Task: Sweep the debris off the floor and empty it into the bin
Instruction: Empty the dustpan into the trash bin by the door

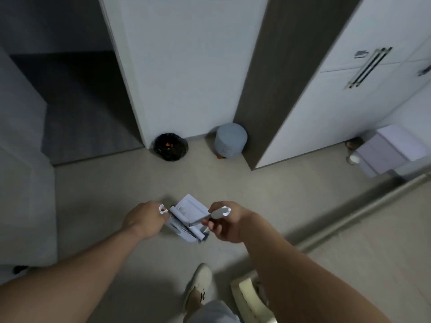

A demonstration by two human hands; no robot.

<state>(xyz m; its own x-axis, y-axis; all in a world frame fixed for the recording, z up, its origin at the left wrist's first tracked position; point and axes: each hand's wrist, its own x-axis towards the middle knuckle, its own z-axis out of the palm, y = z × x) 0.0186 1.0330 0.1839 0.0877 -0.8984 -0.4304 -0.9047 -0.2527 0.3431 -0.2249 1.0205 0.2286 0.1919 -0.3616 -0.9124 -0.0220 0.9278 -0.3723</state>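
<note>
My left hand (142,220) grips the white top end of a long handle (162,209). Below it, on the beige floor, stands a white dustpan (190,209) with a comb of teeth along its near edge. My right hand (224,221) grips the white-capped top of the broom's handle (220,212); its metal shaft (198,222) slants down to the broom head, which rests at the dustpan. A small bin with a black bag (170,146) stands at the corner of the white wall, further ahead. Something orange lies inside it.
A pale blue round container (230,140) sits on the floor right of the bin, by a dark panel. White cabinet doors with metal handles (368,66) rise at the right. A lilac box (391,150) stands far right. My shoe (198,287) is below.
</note>
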